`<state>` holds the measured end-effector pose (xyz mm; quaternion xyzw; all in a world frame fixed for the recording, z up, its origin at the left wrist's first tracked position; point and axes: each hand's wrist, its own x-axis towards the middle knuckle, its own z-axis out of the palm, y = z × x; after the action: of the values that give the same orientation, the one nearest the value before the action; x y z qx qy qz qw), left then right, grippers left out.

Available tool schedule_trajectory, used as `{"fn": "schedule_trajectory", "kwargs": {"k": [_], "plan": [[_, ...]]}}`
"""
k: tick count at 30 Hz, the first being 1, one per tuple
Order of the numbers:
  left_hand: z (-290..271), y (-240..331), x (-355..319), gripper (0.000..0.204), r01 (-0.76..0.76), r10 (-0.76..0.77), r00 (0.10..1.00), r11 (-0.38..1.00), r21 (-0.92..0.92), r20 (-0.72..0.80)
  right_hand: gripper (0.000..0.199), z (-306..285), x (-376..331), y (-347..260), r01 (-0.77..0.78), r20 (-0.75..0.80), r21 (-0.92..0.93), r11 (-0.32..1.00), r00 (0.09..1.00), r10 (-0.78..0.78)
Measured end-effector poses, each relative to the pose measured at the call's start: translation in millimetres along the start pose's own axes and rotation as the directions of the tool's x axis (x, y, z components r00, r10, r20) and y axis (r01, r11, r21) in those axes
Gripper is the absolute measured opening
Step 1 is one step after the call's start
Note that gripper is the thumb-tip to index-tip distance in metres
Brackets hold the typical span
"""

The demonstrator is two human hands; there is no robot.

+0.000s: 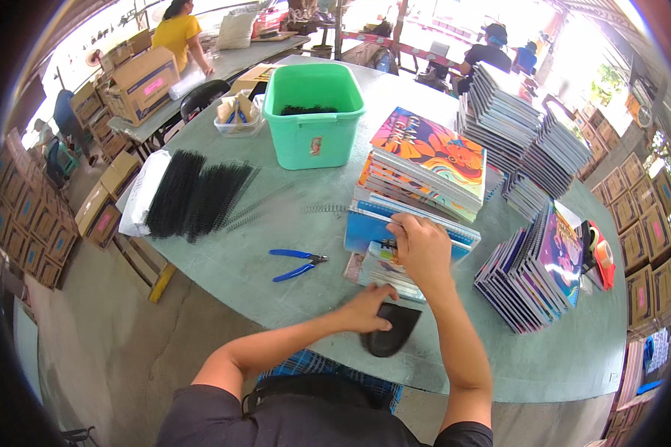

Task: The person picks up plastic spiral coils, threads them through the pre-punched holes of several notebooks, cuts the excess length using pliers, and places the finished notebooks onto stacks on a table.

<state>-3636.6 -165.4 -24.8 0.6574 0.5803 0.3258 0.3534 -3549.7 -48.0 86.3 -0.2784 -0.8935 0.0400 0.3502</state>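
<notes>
While our left hand [367, 309] lies low in the frame's centre, fingers curled over a black pad [392, 331] at the table [559, 357] edge, our right hand [423, 249] presses down just above it, fingers bent on a blue notebook [373, 227] atop a small pile. We cannot tell whether it grips a page. Left of that pile lie blue pliers [297, 264]. Further left, black binding coils [197, 194] lie in a heap. Right of our hands, notebooks [533, 272] stand slanted in a row. Above the blue notebook sits a colourful stack [429, 160], then a green bin [313, 112]. At upper left, a person in yellow [177, 33] works beside cardboard boxes [143, 82].
</notes>
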Motion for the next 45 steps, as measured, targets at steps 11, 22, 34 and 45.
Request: {"fn": "schedule_trajectory", "kwargs": {"k": [11, 22, 34, 45], "plan": [[-124, 29, -23, 0.044, -0.263, 0.465, 0.781, 0.851, 0.455, -0.418, 0.015, -10, -11, 15, -0.067, 0.027, 0.142, 0.988, 0.998, 0.064], [-142, 42, -12, 0.041, -0.180, 0.541, 0.658, 0.789, 0.588, -0.524, 0.011, -9, -12, 5, -0.052, -0.004, 0.053, 0.997, 0.999, 0.052], [-151, 58, -3, 0.040, -0.257, 0.454, 0.631, 0.887, 0.383, -0.629, 0.012, -4, -13, 14, -0.017, -0.090, 0.037, 0.999, 0.996, 0.020], [-132, 50, 13, 0.043, -0.274, 0.360, 0.907, 0.899, 0.340, -0.220, 0.009, -18, -13, 5, -0.047, -0.060, -0.036, 0.998, 0.997, 0.045]]}}
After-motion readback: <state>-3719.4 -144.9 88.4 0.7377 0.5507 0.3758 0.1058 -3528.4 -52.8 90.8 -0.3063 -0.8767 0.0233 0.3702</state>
